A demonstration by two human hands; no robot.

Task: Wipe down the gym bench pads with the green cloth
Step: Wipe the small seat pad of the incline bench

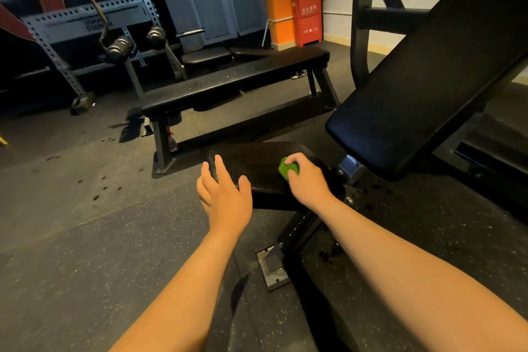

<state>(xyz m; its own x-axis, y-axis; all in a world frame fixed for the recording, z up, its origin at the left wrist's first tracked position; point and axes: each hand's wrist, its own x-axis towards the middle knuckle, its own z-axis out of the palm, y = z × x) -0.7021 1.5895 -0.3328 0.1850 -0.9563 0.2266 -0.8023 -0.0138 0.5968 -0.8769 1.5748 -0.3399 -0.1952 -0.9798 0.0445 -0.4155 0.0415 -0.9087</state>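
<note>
The black seat pad (260, 163) of an adjustable bench lies low in front of me. Its long black back pad (423, 94) rises at an angle to the upper right. My right hand (307, 177) is shut on the bunched green cloth (288, 168), pressed on the seat pad's right part near the hinge. My left hand (224, 194) is open, fingers spread, over the seat pad's near left corner.
A flat black bench (228, 83) stands just beyond the seat pad. Behind it are a grey perforated rack (85, 17) with roller pads, a red fire cabinet (307, 17) by an orange column, and speckled rubber floor (85, 237) with dark wet spots.
</note>
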